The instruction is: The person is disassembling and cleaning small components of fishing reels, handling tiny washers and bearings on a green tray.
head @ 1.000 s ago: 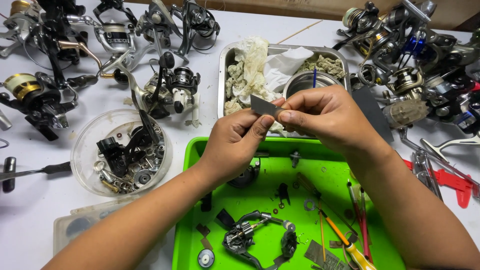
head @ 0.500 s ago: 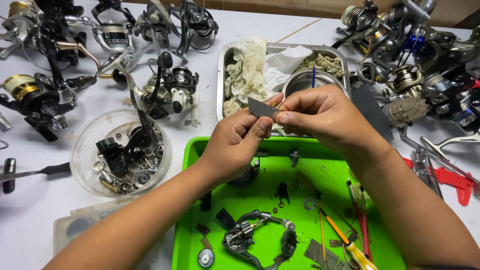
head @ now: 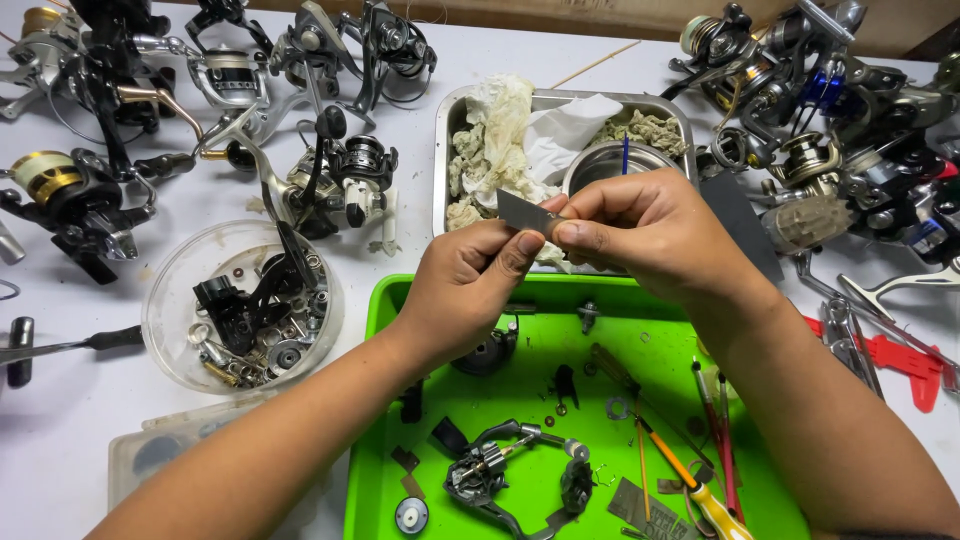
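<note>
My left hand (head: 468,290) and right hand (head: 640,232) met above the green tray (head: 400,300), both grips pinched nearly closed on a small grey sheet (head: 522,212) held between thumbs and fingertips. The sheet sat in the air, in front of the steel tray (head: 445,130) of rags. A reel frame (head: 500,470) lay below in the green tray.

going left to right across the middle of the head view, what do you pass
gold-spooled reel → clear round bowl of parts → left hand → grey strip → right hand → red tool
</note>
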